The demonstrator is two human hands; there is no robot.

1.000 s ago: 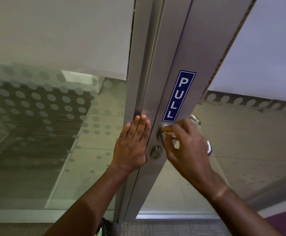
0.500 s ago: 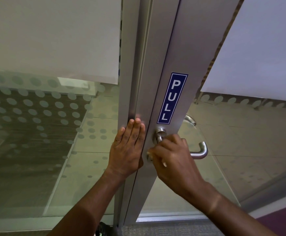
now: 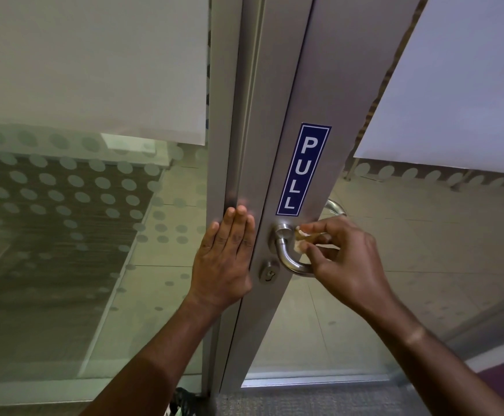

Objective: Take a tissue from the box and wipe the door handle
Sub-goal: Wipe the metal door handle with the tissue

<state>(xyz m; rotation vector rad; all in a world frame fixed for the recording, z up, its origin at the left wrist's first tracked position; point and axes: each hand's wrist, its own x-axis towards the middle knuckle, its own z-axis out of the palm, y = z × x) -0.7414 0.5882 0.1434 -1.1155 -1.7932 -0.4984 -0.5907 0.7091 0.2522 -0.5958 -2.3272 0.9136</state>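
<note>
Tissue [image 3: 300, 238] pinched in right hand [image 3: 349, 259] wipes the handle [image 3: 289, 259] near its base (left hand [image 3: 226, 259] flat, steadying the frame [image 3: 223, 145]); bend remains

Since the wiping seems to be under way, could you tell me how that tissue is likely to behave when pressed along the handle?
The tissue looks crumpled small in the right hand, so probably soft and floppy. Against the smooth curved handle it may slip or tear.

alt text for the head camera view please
A person's right hand presses a small wad of tissue against a metal door handle, while the left hand rests flat on the door frame. A blue PULL sign sits above the handle.
</note>
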